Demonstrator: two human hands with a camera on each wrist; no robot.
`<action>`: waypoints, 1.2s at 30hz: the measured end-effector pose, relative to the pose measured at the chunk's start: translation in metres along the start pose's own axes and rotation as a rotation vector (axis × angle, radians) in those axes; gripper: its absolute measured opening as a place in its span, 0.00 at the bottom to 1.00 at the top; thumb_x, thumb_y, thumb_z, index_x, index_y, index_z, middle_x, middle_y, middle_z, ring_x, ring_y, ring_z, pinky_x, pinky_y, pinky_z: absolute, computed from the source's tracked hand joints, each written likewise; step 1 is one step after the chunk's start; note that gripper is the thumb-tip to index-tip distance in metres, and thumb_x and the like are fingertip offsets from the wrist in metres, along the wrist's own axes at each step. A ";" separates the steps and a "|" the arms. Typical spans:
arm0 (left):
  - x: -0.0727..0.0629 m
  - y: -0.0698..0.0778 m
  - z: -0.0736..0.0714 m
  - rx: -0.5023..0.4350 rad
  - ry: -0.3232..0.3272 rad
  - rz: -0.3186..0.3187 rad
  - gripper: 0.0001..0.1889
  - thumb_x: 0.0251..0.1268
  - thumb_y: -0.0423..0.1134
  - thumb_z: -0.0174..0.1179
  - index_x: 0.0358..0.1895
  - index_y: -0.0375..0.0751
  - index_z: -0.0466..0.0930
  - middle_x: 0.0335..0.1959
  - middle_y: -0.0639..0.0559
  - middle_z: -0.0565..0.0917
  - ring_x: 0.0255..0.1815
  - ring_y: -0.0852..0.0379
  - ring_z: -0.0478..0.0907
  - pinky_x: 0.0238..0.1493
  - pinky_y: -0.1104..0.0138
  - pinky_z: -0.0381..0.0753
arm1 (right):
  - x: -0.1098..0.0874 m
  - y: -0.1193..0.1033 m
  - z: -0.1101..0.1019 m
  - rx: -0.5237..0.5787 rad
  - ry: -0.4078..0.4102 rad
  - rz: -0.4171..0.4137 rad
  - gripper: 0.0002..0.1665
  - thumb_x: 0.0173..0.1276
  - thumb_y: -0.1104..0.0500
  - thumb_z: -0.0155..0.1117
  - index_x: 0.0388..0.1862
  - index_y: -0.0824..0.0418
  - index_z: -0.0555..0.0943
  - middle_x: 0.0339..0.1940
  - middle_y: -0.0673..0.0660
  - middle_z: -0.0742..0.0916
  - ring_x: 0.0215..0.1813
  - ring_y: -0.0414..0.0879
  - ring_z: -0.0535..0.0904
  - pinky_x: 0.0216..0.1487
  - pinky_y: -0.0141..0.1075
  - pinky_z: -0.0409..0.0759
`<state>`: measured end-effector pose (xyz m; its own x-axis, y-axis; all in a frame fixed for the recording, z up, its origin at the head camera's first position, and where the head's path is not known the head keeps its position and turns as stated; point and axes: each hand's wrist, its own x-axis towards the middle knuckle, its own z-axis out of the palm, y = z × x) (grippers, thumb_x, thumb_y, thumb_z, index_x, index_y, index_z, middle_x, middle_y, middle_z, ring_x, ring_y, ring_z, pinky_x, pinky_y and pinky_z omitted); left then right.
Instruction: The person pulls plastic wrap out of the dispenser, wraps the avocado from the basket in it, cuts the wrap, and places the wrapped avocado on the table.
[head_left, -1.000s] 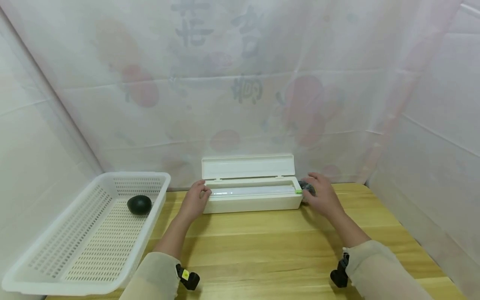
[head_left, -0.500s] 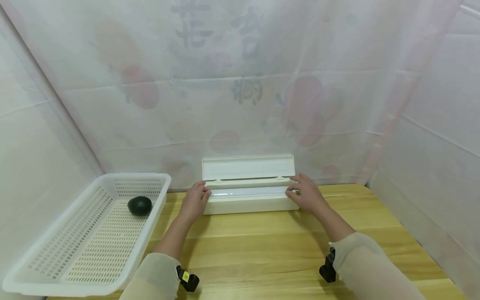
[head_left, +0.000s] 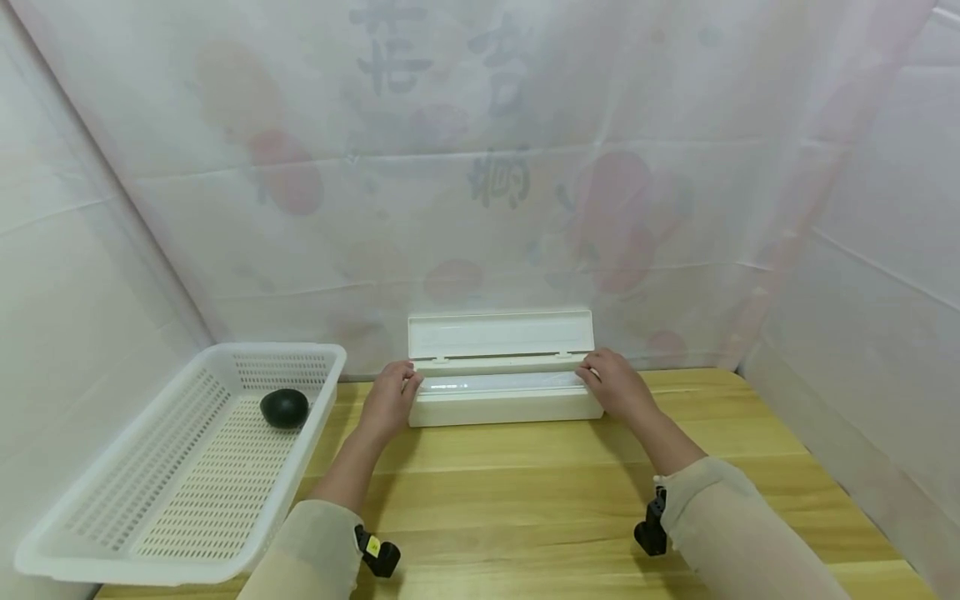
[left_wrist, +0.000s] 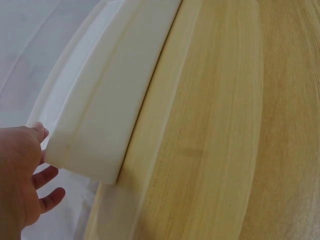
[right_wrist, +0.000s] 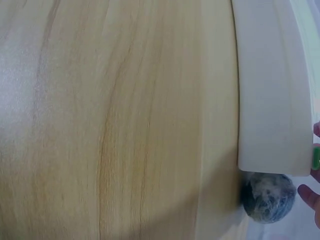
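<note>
A long white cling film dispenser [head_left: 506, 407] lies along the back of the table, its hinged lid [head_left: 501, 335] raised. Inside, a pale roll of film [head_left: 502, 382] runs its length. My left hand [head_left: 386, 402] grips the left end, thumb on the top edge; in the left wrist view its other fingers hang loosely below. My right hand [head_left: 617, 385] holds the right end, fingers curled over the top. A green tab [right_wrist: 316, 157] shows between its fingers at that view's edge. Beside this end sits a dark round thing in clear film [right_wrist: 270, 197], hidden from the head view.
On the left, a white perforated basket [head_left: 142, 569] holds a dark green, avocado-like fruit [head_left: 284, 408]. The wooden table [head_left: 510, 508] carries everything. A patterned cloth [head_left: 480, 242] hangs right behind the dispenser, with white cloth walls at both sides.
My right hand has moved left from the dark wrapped thing onto the dispenser's right end, and its fingers have closed there. The left hand has stayed at its end.
</note>
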<state>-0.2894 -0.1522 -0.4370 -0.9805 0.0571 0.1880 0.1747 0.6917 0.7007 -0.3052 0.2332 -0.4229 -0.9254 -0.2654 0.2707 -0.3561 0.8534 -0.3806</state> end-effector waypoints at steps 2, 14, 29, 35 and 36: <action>0.000 0.000 0.000 -0.018 0.015 0.001 0.12 0.76 0.42 0.52 0.43 0.36 0.78 0.63 0.43 0.75 0.66 0.43 0.72 0.59 0.50 0.76 | 0.000 0.000 0.000 0.007 -0.002 0.011 0.12 0.77 0.54 0.54 0.39 0.59 0.82 0.50 0.61 0.81 0.51 0.56 0.77 0.49 0.51 0.77; -0.001 -0.002 -0.005 -0.064 0.072 0.046 0.10 0.74 0.39 0.55 0.44 0.37 0.82 0.48 0.44 0.82 0.53 0.46 0.75 0.55 0.53 0.77 | 0.002 -0.002 -0.003 0.026 -0.010 0.028 0.13 0.77 0.53 0.54 0.40 0.59 0.82 0.47 0.58 0.82 0.48 0.53 0.77 0.46 0.48 0.77; -0.001 -0.001 -0.006 -0.120 -0.011 -0.041 0.14 0.70 0.45 0.61 0.50 0.40 0.83 0.60 0.43 0.74 0.63 0.42 0.71 0.62 0.48 0.73 | 0.000 -0.003 -0.008 0.043 -0.043 0.012 0.13 0.76 0.54 0.55 0.42 0.61 0.83 0.47 0.59 0.83 0.48 0.54 0.78 0.47 0.50 0.78; 0.001 0.000 -0.005 -0.129 -0.010 -0.061 0.07 0.70 0.41 0.61 0.40 0.42 0.84 0.60 0.45 0.75 0.68 0.41 0.67 0.65 0.46 0.70 | 0.001 -0.002 -0.010 0.049 -0.072 -0.017 0.11 0.76 0.58 0.56 0.41 0.62 0.83 0.44 0.58 0.83 0.46 0.53 0.79 0.47 0.49 0.78; 0.001 0.000 -0.005 -0.133 -0.008 -0.062 0.07 0.69 0.41 0.61 0.39 0.42 0.84 0.60 0.45 0.75 0.68 0.41 0.68 0.66 0.46 0.70 | 0.002 -0.002 -0.011 0.048 -0.079 -0.027 0.10 0.75 0.59 0.56 0.41 0.62 0.83 0.44 0.58 0.83 0.46 0.53 0.79 0.47 0.50 0.78</action>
<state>-0.2904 -0.1561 -0.4335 -0.9903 0.0230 0.1367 0.1237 0.5922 0.7962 -0.3045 0.2359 -0.4121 -0.9221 -0.3241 0.2113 -0.3849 0.8233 -0.4170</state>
